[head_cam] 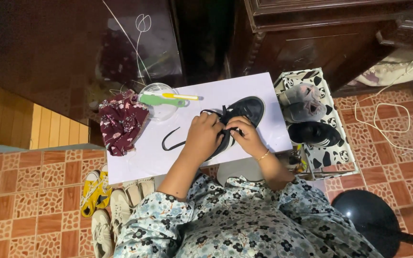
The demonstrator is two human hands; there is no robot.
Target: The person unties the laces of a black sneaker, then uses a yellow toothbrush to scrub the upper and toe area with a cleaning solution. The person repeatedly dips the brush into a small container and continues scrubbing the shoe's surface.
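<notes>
A black shoe [245, 112] with white side stripes lies on the white tabletop [144, 160], toe pointing away from the person; its heel and most of its upper are hidden under both hands. A black lace [173, 139] trails out to the left in a loose curve, its far end lying free on the tabletop. The left hand [204, 135] is curled over the shoe's middle, fingers closed down on it; what they pinch cannot be made out. The right hand [245, 135], a thin bracelet at its wrist, grips the shoe's side with fingers bent onto the lacing. Behind lie a clear bowl [160, 109], a green-handled brush [161, 100] and a floral cloth [120, 122]. A patterned box [328, 155] of shoes stands to the right.
</notes>
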